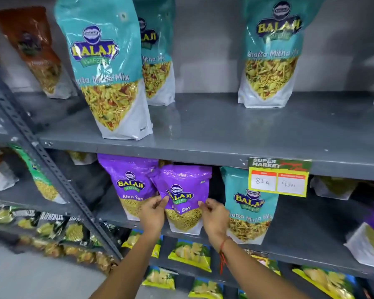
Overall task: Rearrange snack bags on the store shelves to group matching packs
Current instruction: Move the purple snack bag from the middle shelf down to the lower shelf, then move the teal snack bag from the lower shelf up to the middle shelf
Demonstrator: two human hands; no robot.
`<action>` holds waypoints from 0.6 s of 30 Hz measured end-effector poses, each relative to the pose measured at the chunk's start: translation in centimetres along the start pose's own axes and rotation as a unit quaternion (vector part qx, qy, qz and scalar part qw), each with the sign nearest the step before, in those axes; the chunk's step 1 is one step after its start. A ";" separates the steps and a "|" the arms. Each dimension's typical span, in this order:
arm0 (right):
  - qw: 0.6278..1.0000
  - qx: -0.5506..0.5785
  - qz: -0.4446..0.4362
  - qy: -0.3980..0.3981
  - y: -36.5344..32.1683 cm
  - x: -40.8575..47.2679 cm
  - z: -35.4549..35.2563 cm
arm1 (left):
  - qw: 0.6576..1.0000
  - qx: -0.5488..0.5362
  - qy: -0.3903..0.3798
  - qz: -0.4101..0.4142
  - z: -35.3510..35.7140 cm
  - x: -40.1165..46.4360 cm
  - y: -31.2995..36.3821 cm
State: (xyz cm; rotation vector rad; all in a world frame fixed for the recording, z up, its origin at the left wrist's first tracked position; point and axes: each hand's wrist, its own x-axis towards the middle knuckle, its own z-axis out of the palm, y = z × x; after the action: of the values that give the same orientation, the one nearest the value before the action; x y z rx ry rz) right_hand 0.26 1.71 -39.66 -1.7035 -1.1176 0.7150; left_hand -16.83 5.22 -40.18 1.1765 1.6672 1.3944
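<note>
A purple Aloo Sev bag (183,190) stands at the front of the middle shelf (311,240). My left hand (152,212) pinches its left edge and my right hand (214,216) grips its right edge. A second purple Aloo Sev bag (127,180) stands just behind it to the left. To the right stands a teal Khatta Mitha Mix bag (249,203). On the upper shelf (203,130) are three more teal Khatta Mitha Mix bags: front left (106,67), behind it (157,61), and at the right (270,52).
A brown bag (35,50) stands at the upper far left. A price tag (277,176) hangs from the upper shelf edge. Yellow chip packs (190,254) fill the lower shelves. A slotted metal upright (48,165) divides this bay from the left one.
</note>
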 end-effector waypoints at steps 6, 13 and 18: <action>0.995 0.096 0.006 -0.038 0.2 -1.6 -2.0 | 0.995 -0.057 0.085 0.013 1.6 -4.5 3.3; 0.973 0.111 -0.082 0.184 1.3 -2.7 -10.4 | 0.976 0.056 -0.101 0.184 7.4 -9.6 4.9; 0.978 0.091 0.027 0.188 5.5 0.7 -15.3 | 0.959 0.153 -0.170 0.168 10.4 -9.6 4.8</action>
State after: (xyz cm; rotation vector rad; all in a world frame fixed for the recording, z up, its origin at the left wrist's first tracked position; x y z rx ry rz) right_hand 15.31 -4.42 -38.82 -1.6321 -0.7235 0.4847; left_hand -2.80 0.49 -38.35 1.8340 1.5156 1.0598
